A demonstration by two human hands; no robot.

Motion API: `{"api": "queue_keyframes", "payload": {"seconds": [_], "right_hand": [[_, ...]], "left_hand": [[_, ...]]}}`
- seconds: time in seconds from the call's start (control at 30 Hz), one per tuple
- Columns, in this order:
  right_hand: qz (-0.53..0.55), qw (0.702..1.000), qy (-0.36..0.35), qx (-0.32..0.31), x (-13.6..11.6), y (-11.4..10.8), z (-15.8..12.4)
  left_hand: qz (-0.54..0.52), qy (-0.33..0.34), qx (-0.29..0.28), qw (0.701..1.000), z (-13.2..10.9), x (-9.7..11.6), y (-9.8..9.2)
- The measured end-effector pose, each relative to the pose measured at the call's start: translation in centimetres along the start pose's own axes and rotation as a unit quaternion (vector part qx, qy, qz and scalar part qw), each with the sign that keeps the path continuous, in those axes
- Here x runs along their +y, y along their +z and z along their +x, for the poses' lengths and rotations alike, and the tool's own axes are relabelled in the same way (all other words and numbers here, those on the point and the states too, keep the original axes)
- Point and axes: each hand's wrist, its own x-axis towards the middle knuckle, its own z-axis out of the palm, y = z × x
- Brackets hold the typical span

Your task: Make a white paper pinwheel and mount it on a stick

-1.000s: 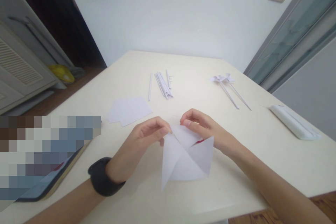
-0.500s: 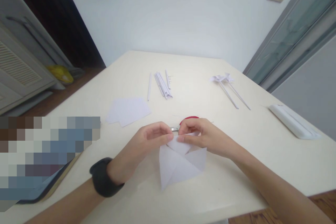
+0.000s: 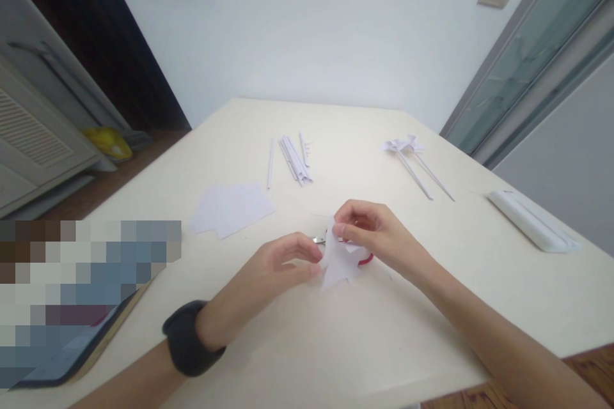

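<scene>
Tearing of the paper [image 3: 338,266] could follow from a hard pull by the right hand [image 3: 378,230], its fingers pinched on the top, or a snag on the scissors [image 3: 366,259] behind. Left hand [image 3: 281,268]: thumb and fingers slightly parted at the edge, contact unclear. Paper: white, thin, folded, angular, held over the tabletop [image 3: 268,351].

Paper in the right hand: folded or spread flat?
Folded: the white paper shows bent, pointed flaps below the right hand, not one flat sheet.

Your left wrist [image 3: 210,324]: one wide, smooth black wristband [image 3: 190,340]. Your left hand [image 3: 273,270], right hand [image 3: 381,230] and both forearms [image 3: 474,310]: bare.
</scene>
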Motion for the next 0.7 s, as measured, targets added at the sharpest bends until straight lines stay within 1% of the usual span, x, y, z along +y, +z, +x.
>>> {"api": "queue_keyframes", "payload": {"seconds": [0.1,0.2,0.3,0.4,0.47,0.53,0.63,0.7], "right_hand": [[-0.044,0.999,-0.026,-0.019,-0.2,0.5,-0.3],[-0.073,0.995,-0.049,-0.045,-0.2,1.1,-0.5],[-0.063,0.995,-0.04,-0.067,-0.1,1.6,-0.6],[-0.041,0.997,-0.034,-0.059,-0.1,1.7,-0.6],[-0.03,0.997,-0.039,-0.054,-0.1,1.7,-0.5],[-0.026,0.997,-0.046,-0.052,0.0,1.7,-0.4],[-0.042,0.996,-0.058,-0.049,0.1,1.8,-0.5],[-0.061,0.995,-0.069,-0.05,0.1,1.9,-0.5]], "left_hand": [[0.014,0.046,0.025,0.999,0.0,-0.1,0.1],[0.003,0.059,0.04,0.997,0.0,-0.4,-0.1],[-0.001,0.058,0.051,0.997,0.0,-0.5,-0.2],[0.023,0.071,0.066,0.995,-0.1,-0.4,-0.1],[0.034,0.076,0.065,0.994,0.0,-0.5,0.0],[0.032,0.077,0.051,0.995,0.0,-0.6,0.0],[0.016,0.082,0.033,0.996,0.1,-0.8,0.0],[0.011,0.083,0.034,0.996,0.2,-0.9,0.0]]}}
